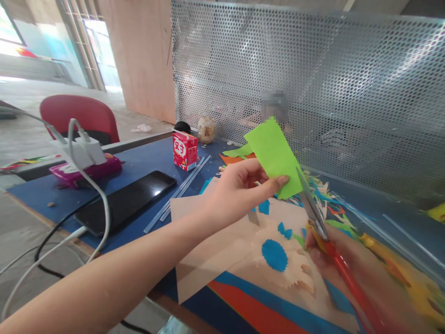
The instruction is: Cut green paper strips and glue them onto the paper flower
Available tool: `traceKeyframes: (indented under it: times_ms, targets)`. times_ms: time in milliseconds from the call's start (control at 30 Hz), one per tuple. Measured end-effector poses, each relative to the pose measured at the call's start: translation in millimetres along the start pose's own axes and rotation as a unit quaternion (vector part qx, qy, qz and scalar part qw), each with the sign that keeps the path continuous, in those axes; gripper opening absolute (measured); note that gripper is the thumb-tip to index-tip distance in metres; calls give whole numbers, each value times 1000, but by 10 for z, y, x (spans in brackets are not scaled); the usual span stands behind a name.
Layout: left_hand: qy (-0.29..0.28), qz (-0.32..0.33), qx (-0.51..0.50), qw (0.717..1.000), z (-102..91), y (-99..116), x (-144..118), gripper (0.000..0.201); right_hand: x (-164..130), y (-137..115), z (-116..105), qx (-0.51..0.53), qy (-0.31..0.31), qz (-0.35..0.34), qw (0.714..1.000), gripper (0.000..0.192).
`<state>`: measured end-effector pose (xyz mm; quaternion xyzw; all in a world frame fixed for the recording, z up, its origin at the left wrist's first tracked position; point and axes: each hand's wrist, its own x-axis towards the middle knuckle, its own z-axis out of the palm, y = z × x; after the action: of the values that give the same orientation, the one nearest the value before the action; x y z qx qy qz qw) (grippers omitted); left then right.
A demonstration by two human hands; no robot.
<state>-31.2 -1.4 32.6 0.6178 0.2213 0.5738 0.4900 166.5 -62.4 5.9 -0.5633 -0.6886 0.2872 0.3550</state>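
Note:
My left hand pinches a piece of bright green paper by its lower edge, holding it up above the table. At the paper's right edge are the blades of red-handled scissors, gripped in my right hand, which is partly blurred. Below lies a pale sheet with a cut flower shape on it. A blue scalloped disc sits at the flower's middle, and small blue leaf-like pieces lie above it.
Paper scraps litter the back of the table before a perforated metal screen. On the left are a black phone, clear sticks, a red carton and a purple power strip with cables. Orange paper pokes out at the front.

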Motion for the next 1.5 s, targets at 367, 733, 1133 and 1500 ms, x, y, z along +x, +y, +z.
traceKeyframes:
  times_ms: [367,733,1133,1500]
  targets:
    - [0,7,7,1000,-5,-4,10,17,-32,-82,-23,23,7,42,999,32]
    - [0,4,7,1000,-12,-9,-6,18,-37,22,-34,45,30,32,998,33]
    - [-2,30,-33,999,-9,24,21,16,-36,-87,23,12,50,12,999,26]
    - [31,-24,-81,996,19,-41,57,10,5,21,43,135,29,67,988,37]
